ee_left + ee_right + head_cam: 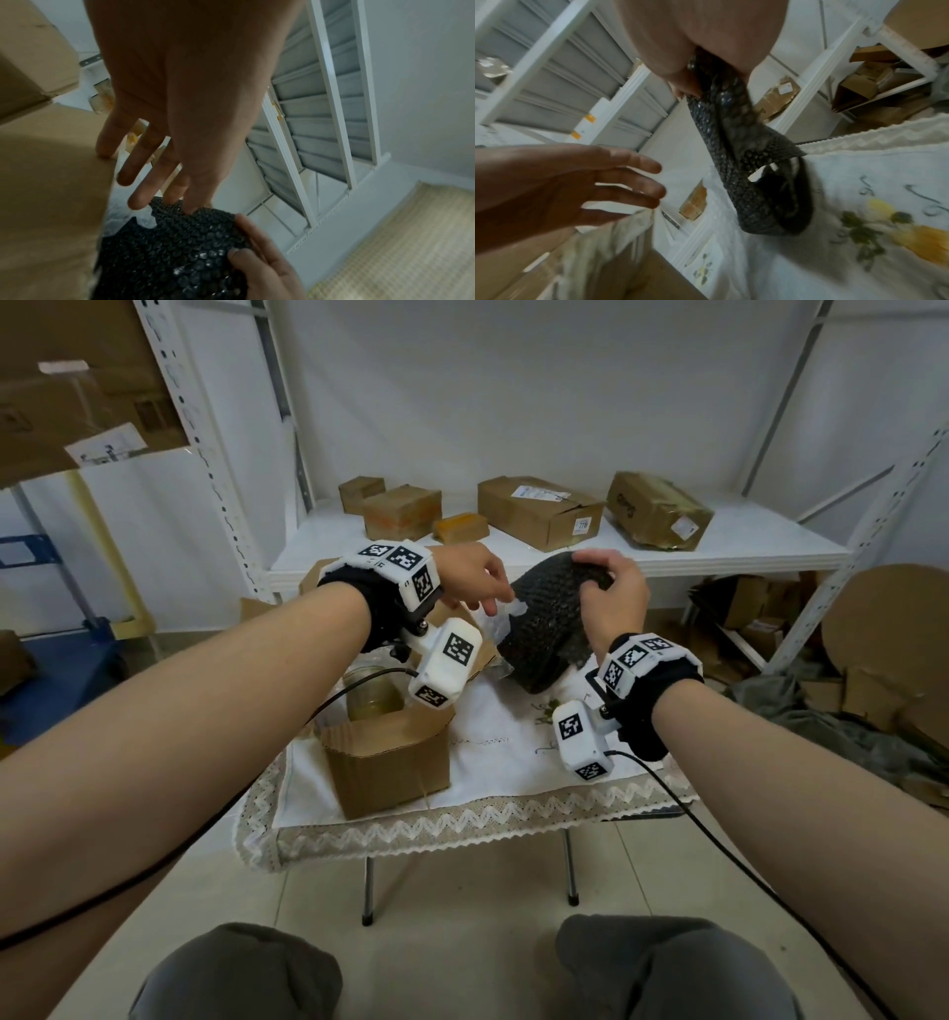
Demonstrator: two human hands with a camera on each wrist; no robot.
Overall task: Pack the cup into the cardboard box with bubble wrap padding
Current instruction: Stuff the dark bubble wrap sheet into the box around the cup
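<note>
R hand point(608, 603) pinches wrap point(547, 629) top; L hand point(475, 580) fingers spread, at its 9 o'clock.
Wrap: black, bubbly, hangs curled.

A small folding table point(570, 860) stands on the tiled floor point(462, 916), draped with a white embroidered cloth point(513, 762) edged in lace. On the cloth sits an open cardboard box point(390, 762), with a glass cup point(372, 693) just behind it. The dark bubble wrap's point(544, 629) lower end rests near the middle.
</note>
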